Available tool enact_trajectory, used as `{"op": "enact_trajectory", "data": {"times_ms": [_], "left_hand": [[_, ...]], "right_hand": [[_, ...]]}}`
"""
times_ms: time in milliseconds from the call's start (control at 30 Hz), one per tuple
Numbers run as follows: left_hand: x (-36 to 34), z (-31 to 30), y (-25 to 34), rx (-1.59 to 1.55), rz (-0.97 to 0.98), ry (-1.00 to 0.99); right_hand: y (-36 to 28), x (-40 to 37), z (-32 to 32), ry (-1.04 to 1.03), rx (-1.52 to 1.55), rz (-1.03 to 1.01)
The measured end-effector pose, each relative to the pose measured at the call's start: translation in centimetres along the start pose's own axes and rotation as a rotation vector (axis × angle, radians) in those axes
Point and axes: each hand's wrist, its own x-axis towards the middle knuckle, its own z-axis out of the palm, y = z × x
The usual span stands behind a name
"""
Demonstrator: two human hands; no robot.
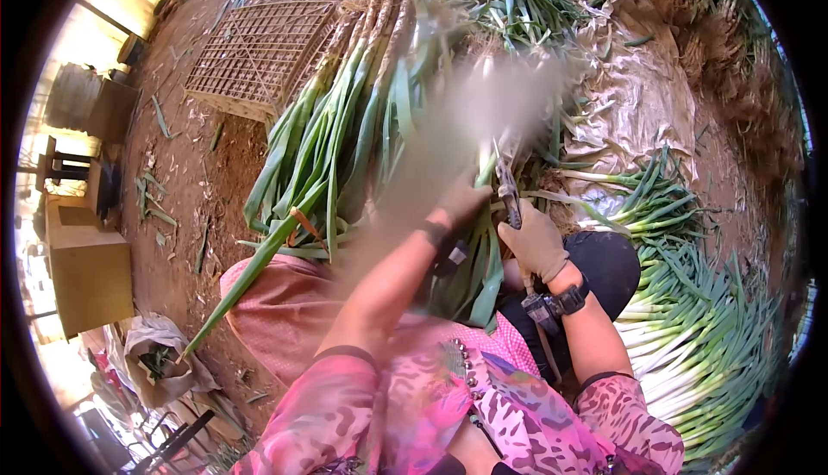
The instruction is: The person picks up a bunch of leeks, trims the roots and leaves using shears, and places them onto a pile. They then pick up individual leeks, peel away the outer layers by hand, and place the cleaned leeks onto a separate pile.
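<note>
My right hand [536,242], in a beige glove, is closed around an air blow gun [509,190], whose thin metal nozzle points up and away from me. A hose [547,347] hangs below that hand. Just left of it, my left hand [463,202] is closed on a green onion [488,167]; its leaves [489,281] trail down to my lap. The onion's far end is hidden by a blurry smear across the middle of the view. Untrimmed green onions [345,121] with brown, soil-covered roots lie to the left of my hands.
A plastic crate [250,57] lies at the back left. Cleaned green onions [690,337] are piled at my right, white ends toward me. A crumpled sheet [638,87] covers soil at the back right. A sack [159,359] and a box [89,264] stand at left.
</note>
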Motion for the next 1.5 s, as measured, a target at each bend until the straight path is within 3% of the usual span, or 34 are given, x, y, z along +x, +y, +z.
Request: {"op": "enact_trajectory", "data": {"times_ms": [100, 233, 300, 333, 433, 533, 600, 667, 800, 833, 900, 967, 1033, 1067, 1167, 1267, 1500], "left_hand": [[1.4, -0.6, 2.2, 0.241, -0.058, 0.029], [0.7, -5.8, 8.9, 0.765, 0.176, 0.351], [3.9, -9.3, 6.0, 1.030, 0.186, 0.606], [6.6, -11.4, 1.8, 1.156, 0.185, 0.755], [5.5, -14.8, 4.4, 1.102, 0.055, 0.525], [5.9, -14.2, 4.6, 1.151, -0.061, 0.573], [5.2, -12.0, 5.9, 1.163, 0.014, 0.601], [-0.8, -8.0, 14.1, 1.191, -0.095, 0.483], [-1.6, -6.9, 15.7, 1.231, -0.094, 0.379], [-1.4, -7.0, 16.3, 1.171, -0.170, 0.337], [-2.2, -7.2, 16.8, 1.031, -0.137, 0.344], [-2.3, -7.4, 14.5, 1.001, -0.071, 0.338], [-2.0, -7.0, 10.5, 0.984, 0.004, 0.327], [-1.4, -6.1, 8.7, 1.088, -0.060, 0.338], [-3.4, -4.1, 4.2, 0.817, -0.004, 0.177], [-4.8, -3.6, 5.2, 0.727, -0.199, 0.029], [-5.2, -3.1, 2.6, 0.746, -0.057, 0.115]], "right_hand": [[0.2, 1.6, 0.2, 0.045, -0.004, -0.038], [-0.2, 1.7, -0.3, -0.014, 0.024, 0.001], [0.2, 1.2, 0.2, -0.029, 0.076, -0.005], [0.4, 1.0, 0.6, -0.030, 0.060, -0.007], [0.1, 0.8, 0.3, -0.054, 0.050, 0.023], [0.8, 0.9, 0.5, -0.046, 0.104, 0.034], [0.0, 0.9, 0.2, -0.063, 0.074, 0.023], [-0.1, 1.2, 0.5, -0.060, 0.058, 0.028], [1.2, 2.8, 1.5, -0.010, 0.052, 0.068], [1.6, 3.1, 1.5, -0.003, 0.063, 0.070], [2.0, 3.1, 1.4, 0.007, 0.128, 0.031], [1.5, 1.8, 1.0, 0.012, 0.234, -0.049], [-0.5, -0.4, -0.3, -0.114, 0.258, -0.087], [-1.4, -1.4, -0.4, -0.180, 0.270, -0.104], [-1.4, -2.6, 1.0, -0.211, 0.141, -0.074], [-1.1, -2.6, 1.2, -0.196, 0.062, -0.045], [-2.3, 3.8, 2.0, -0.089, -0.071, -0.075]]}}
